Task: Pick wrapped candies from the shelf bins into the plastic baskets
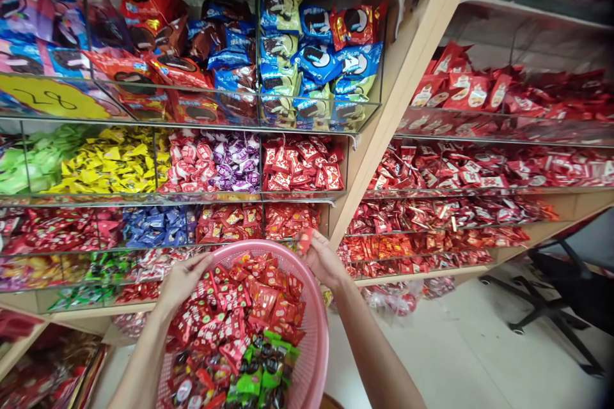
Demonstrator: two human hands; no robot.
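Note:
A pink plastic basket [318, 326] is in front of me at the lower middle, tilted towards me. Inside lie many small red candy packets [268, 294], with green-and-brown packets [263, 367] near its front. My left hand [182, 281] is closed at the basket's upper left rim, fingertips pressed together on it. Beyond the right side of the rim, my right hand [323, 261] pinches a small red candy packet [305, 241] between thumb and fingers. This hand is just in front of the shelf bin of red-orange packets [290, 220].
Glass-fronted shelves hold yellow packets [112, 163], blue packets [158, 225] and larger cookie packs [319, 61]. A wooden post [407, 89] divides the shelves. A yellow price tag [52, 97] reads 28. At right, a black office chair [570, 281] stands on the pale floor [470, 358].

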